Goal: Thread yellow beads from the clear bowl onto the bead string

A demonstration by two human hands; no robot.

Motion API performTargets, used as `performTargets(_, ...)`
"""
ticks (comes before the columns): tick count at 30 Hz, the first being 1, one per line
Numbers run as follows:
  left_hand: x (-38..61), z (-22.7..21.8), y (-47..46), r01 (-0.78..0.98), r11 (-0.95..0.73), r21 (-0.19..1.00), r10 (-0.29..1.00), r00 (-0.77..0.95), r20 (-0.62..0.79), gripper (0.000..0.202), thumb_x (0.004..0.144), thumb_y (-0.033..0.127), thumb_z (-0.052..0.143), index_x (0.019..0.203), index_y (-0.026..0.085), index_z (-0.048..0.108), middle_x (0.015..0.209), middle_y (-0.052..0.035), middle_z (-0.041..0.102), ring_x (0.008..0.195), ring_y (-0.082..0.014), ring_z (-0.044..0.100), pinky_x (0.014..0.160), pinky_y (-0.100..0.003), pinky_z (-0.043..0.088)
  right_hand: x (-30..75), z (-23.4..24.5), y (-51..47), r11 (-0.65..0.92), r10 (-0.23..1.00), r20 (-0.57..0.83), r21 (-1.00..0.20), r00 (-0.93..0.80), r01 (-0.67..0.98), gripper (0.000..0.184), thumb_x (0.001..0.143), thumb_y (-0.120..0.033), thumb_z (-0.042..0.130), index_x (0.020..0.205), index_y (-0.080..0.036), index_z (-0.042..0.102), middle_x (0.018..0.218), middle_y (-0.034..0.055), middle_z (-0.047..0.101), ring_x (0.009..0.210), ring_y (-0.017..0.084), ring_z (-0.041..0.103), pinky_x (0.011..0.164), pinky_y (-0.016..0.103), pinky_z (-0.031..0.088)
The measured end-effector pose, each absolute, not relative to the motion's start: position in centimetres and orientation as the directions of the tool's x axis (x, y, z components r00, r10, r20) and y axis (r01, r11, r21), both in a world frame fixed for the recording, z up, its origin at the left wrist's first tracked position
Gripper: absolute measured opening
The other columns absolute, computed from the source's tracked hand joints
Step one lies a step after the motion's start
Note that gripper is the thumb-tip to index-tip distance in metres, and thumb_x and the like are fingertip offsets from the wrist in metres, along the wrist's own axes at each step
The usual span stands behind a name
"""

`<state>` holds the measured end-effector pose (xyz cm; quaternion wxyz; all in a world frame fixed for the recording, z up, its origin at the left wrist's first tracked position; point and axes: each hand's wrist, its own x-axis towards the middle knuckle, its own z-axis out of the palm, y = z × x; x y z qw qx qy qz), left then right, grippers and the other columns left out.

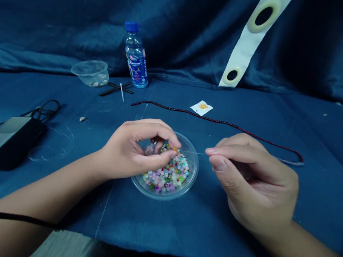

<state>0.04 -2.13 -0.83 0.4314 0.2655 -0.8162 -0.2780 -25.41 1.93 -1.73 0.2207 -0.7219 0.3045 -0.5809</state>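
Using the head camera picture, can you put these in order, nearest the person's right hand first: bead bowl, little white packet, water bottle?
From the right hand:
1. Bead bowl: just left of it.
2. White packet: farther ahead, to the left.
3. Water bottle: far back, on the left.

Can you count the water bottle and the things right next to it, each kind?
Blue-capped clear plastic water bottle: 1
Clear plastic cup: 1
Black-handled tool: 1
Thin white stick: 1
Total: 4
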Motion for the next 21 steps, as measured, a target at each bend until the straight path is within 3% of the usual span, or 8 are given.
performTargets(21, -0.06, -0.51, -2.20, -0.172, 0.718, 0.675, -0.660, -0.476, 0.581, 0.015, 0.091, 0.012, 0.090, 0.104, 0.019, 0.085, 0.098, -0.0053, 0.084, 0.072, -0.0105, 0.067, 0.065, -0.023, 0.058, -25.41, -1.83, 1.74, -0.697, -0.716, 0.687, -0.691, 0.126, -0.189, 0.021, 0.104, -0.017, 0.082, 0.115, -0.033, 0.087, 0.092, 0.0020, 0.081, 0.082, 0.021, 0.069, 0.066, 0.038, 0.054)
